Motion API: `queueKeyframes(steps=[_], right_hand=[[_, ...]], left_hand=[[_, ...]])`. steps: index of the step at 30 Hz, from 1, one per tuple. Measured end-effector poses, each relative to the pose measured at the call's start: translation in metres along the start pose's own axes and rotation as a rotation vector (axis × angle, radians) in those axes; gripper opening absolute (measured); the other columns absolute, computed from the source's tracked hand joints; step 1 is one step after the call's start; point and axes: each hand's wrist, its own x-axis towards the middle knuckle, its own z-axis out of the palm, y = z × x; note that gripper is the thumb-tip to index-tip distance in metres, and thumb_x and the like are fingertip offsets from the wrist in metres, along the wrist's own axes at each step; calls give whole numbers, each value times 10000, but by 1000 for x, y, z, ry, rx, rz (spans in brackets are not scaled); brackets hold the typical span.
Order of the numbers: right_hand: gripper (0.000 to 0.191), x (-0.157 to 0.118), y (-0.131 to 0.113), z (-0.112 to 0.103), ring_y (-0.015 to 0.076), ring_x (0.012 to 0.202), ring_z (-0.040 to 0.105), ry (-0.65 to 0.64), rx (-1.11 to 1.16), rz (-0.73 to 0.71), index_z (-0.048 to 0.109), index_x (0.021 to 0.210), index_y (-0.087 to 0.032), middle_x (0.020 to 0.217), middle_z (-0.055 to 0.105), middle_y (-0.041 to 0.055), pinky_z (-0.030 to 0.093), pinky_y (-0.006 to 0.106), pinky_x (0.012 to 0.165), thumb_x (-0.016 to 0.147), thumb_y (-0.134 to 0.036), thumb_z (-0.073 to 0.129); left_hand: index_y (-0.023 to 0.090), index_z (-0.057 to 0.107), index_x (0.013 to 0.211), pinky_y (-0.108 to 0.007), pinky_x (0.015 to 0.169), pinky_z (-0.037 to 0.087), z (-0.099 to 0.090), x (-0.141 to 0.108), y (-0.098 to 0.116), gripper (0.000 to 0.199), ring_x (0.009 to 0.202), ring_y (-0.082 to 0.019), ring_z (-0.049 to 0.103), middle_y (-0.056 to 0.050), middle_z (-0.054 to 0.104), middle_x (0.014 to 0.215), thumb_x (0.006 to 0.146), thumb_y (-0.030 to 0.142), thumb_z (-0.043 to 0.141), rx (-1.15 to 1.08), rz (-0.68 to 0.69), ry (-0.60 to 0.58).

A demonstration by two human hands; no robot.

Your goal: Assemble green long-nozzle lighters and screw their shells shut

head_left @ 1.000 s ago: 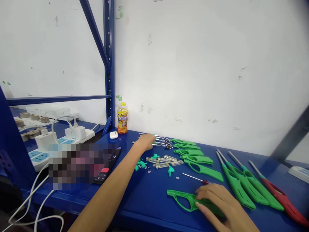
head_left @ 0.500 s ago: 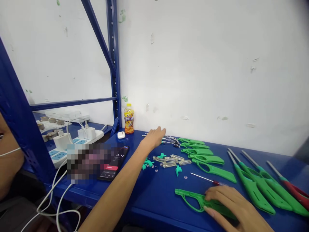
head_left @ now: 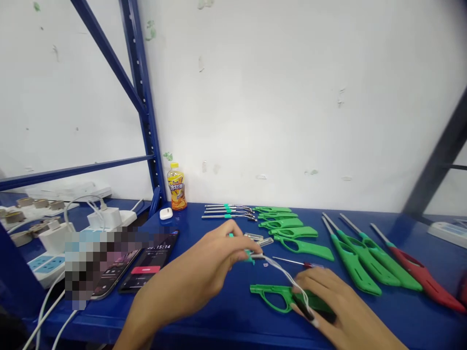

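Note:
My left hand (head_left: 215,257) is closed over the middle of the blue table, pinching the tube end of a lighter nozzle assembly. White wires (head_left: 282,272) trail from its fingertips toward my right hand, ending in a dark piece over the green shell. At the front, my right hand (head_left: 335,301) is closed around a green lighter handle half (head_left: 272,296) with a loop-shaped trigger guard. A red-handled screwdriver (head_left: 290,261) lies just behind it. Several clear fuel tanks (head_left: 268,241) and teal trigger pieces are partly hidden behind my left hand.
Several nozzle assemblies (head_left: 215,217) lie in a row at the back. Green handle halves (head_left: 310,247) lie beside them. Green lighters (head_left: 355,262) and a red lighter (head_left: 419,272) lie on the right. A drink bottle (head_left: 177,187), earbud case (head_left: 166,214), phones (head_left: 146,267) and power strip (head_left: 44,265) are left.
My left hand has come back from the rear row toward the front with a wired nozzle assembly in its fingers. My right hand stays on the green handle half. The view has shifted right.

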Motion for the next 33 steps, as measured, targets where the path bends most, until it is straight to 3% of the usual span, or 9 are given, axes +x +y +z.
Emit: queueKeyframes(steps=[4,9,13,18,22,25,28,33], right_hand=[[155,3,-5,-5,262,1055,758,-68,25,52,727,1080,-296,1136,777,33,582,411,1034,969,-403,716],[120,9,-15,-14,246,1060,728,-158,93,130,692,1054,-272,1118,750,45,533,444,1067,1015,-382,663],[106,11,-18,-16,241,1065,709,-185,125,164,682,1064,-267,1115,737,44,514,449,1071,1027,-361,651],[104,11,-17,-15,235,1052,697,-166,117,158,670,1081,-266,1109,731,42,519,431,1032,1046,-350,620],[189,8,-13,-10,243,925,702,-79,32,224,634,977,-250,982,724,36,562,402,875,1039,-427,613],[290,3,-8,-5,270,984,715,23,-4,271,607,1137,-258,1071,734,59,578,411,850,992,-501,669],[436,-1,-5,-4,288,1159,689,119,5,215,517,1364,-277,1271,709,90,565,453,971,996,-449,676],[474,12,-19,-21,281,1276,644,195,63,93,499,1439,-287,1373,681,96,537,445,1053,1000,-346,669]], left_hand=[[333,671,1286,-307,889,468,17,3,-33,342,880,-171,582,-4,547,1002,1121,298,374,-90,-84,-66],[303,685,1269,-331,914,465,27,20,-60,285,929,-183,596,-12,623,1132,1085,395,488,-116,-156,-89],[340,675,1275,-323,924,457,29,20,-56,252,1014,-197,585,5,640,1182,1048,370,569,-140,-153,-102],[322,702,1242,-298,852,497,33,18,-55,251,898,-166,614,-4,637,1140,1069,343,521,-223,-87,-83],[311,725,1243,-282,775,521,34,20,-58,281,821,-151,625,-17,636,1105,1073,362,507,-266,-78,-77],[313,730,1237,-280,780,529,33,21,-56,270,836,-151,635,-16,642,1115,1066,368,528,-281,-99,-97],[326,731,1230,-283,813,532,33,20,-50,250,860,-150,648,-10,653,1147,1054,374,560,-287,-108,-102],[310,735,1251,-282,744,530,39,19,-36,288,794,-145,652,-30,686,1147,1062,393,534,-275,-80,-69]])
